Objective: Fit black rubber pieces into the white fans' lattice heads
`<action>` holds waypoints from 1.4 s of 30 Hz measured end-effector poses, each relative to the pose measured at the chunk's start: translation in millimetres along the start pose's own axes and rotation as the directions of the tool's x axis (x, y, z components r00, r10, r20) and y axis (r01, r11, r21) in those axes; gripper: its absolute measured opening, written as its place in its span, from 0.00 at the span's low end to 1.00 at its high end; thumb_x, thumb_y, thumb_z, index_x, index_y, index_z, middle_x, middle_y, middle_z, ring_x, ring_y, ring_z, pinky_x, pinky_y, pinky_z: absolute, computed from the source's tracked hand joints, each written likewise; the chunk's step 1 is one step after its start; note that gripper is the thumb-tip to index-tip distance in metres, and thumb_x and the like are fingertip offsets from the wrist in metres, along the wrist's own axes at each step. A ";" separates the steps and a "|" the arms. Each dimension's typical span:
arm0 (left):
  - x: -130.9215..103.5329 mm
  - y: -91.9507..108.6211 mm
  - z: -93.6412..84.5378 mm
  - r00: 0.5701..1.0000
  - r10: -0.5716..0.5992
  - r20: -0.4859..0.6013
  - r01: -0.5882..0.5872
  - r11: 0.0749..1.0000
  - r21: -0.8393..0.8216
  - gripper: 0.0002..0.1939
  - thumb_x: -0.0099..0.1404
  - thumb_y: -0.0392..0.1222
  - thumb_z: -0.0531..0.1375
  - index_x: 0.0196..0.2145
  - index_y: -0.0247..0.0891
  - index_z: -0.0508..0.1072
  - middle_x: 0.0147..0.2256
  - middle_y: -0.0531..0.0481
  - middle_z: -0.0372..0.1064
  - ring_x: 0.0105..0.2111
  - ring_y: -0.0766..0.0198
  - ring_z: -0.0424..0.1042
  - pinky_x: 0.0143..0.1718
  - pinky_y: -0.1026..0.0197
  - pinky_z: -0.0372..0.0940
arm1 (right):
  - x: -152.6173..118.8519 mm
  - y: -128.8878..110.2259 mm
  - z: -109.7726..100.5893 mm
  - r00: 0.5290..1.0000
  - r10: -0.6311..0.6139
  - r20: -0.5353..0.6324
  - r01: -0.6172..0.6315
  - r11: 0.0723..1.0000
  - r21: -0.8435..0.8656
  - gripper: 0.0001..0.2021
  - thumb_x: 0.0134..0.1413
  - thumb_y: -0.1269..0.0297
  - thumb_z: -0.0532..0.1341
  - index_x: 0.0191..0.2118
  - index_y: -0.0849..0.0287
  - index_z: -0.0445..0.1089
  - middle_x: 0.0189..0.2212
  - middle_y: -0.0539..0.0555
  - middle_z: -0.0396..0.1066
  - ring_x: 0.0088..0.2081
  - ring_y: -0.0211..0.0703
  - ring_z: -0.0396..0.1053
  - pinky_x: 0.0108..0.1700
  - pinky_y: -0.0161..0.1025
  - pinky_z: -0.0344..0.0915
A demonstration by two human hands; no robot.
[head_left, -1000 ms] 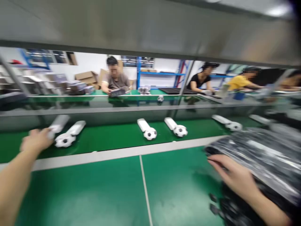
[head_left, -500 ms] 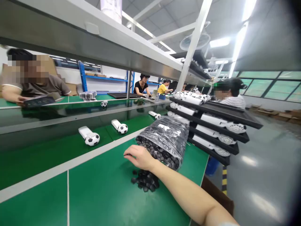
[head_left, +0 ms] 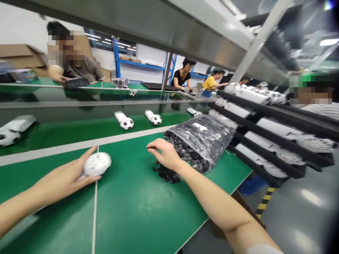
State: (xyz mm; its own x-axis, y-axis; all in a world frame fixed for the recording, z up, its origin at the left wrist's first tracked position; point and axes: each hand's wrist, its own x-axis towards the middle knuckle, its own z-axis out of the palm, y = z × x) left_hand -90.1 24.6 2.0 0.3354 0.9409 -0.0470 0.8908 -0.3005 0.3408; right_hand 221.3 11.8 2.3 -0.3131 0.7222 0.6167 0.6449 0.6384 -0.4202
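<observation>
My left hand (head_left: 71,173) grips a white ball-headed part (head_left: 97,163) with an openwork pattern and no black patches; the rest of it is hidden by my palm. My right hand (head_left: 165,152) is pinched, with a bit of a small black piece (head_left: 148,147) showing at the fingertips. Below that hand lies a loose pile of black pieces (head_left: 169,174) on the green table (head_left: 129,208). Right beside it, a clear plastic bag (head_left: 203,132) lies on its side, its mouth open and full of the same black pieces.
White handled parts with black-and-white football heads (head_left: 127,122) lie along the green belt (head_left: 76,128) beyond the table. Stacked black trays (head_left: 254,155) of white parts stand at right. A shelf beam (head_left: 148,31) crosses overhead. Co-workers (head_left: 79,67) sit across the line and at right.
My left hand has come into view from the left with the white ball-headed part. The view has turned left and down. My right hand stays pinched near the pile.
</observation>
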 end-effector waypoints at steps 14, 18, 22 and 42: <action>37.9 95.9 28.6 0.972 0.232 0.035 -0.232 0.973 0.007 0.45 0.48 0.66 0.54 0.59 0.43 0.47 0.50 0.41 0.61 0.47 0.47 0.64 0.38 0.55 0.62 | -10.1 -18.8 7.7 0.979 0.102 0.174 -0.146 0.955 0.260 0.00 0.49 0.67 0.62 0.30 0.55 0.70 0.36 0.51 0.64 0.43 0.41 0.63 0.48 0.42 0.60; 38.3 100.2 32.4 0.950 0.309 0.051 -0.301 0.946 -0.118 0.40 0.48 0.62 0.57 0.56 0.47 0.53 0.48 0.46 0.63 0.45 0.51 0.65 0.39 0.57 0.62 | -14.5 -23.6 13.9 0.973 0.083 0.215 -0.132 0.965 0.227 0.02 0.47 0.67 0.63 0.27 0.56 0.69 0.40 0.52 0.62 0.46 0.44 0.60 0.51 0.47 0.57; 37.2 100.1 31.3 0.950 0.312 0.030 -0.304 0.939 -0.164 0.33 0.49 0.61 0.57 0.51 0.47 0.60 0.46 0.49 0.65 0.42 0.54 0.67 0.36 0.59 0.62 | -14.7 -22.3 15.3 0.972 0.094 0.213 -0.147 0.958 0.246 0.04 0.47 0.68 0.63 0.26 0.57 0.66 0.43 0.53 0.61 0.49 0.45 0.59 0.52 0.47 0.56; 40.6 102.1 37.0 0.980 0.191 0.052 -0.188 0.981 -0.053 0.35 0.46 0.55 0.60 0.52 0.49 0.57 0.51 0.51 0.62 0.45 0.50 0.66 0.38 0.55 0.63 | -0.5 40.4 -18.7 0.748 0.662 0.047 -0.545 0.653 -0.525 0.11 0.55 0.59 0.54 0.38 0.60 0.68 0.40 0.60 0.65 0.43 0.48 0.64 0.43 0.44 0.62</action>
State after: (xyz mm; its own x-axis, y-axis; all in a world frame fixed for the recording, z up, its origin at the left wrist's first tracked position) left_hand 25.9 26.4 0.1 0.5147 0.8569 -0.0302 0.7943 -0.4632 0.3931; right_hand 260.5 32.3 -2.6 0.1601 0.9755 0.1512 0.9582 -0.1167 -0.2613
